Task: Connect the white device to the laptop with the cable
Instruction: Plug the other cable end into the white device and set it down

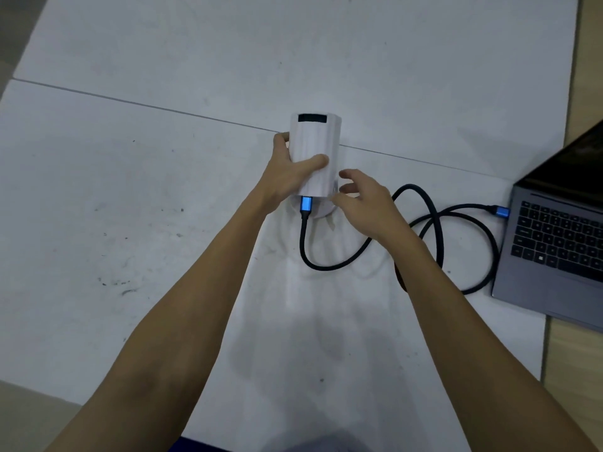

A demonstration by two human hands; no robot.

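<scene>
Head view. White device [315,151]: smooth, rounded upright body with a dark rectangular window near its top, standing on a pale base on the table [130,190]. Table surface matte grey-white, scuffed with dark marks, crossed by a thin seam. Black cable [434,230]: round, rubbery-looking, lying in loose loops between device and laptop [554,243]. Metallic blue plug [306,204] seated at the device's near lower edge; second blue plug [501,212] lying at the laptop's left edge, whether seated cannot tell. Laptop grey, metal-look, lid open, dark keyboard, at the right edge of the table.

Left hand [290,177] wrapped around the device's left side, thumb pressed across the front face, fingers curled behind the far edge. Right hand [362,203] just beside the device's right lower corner, fingers loosely spread and half curled, holding nothing; contact of fingertips with the device cannot tell. Cable passing under the right wrist.
</scene>
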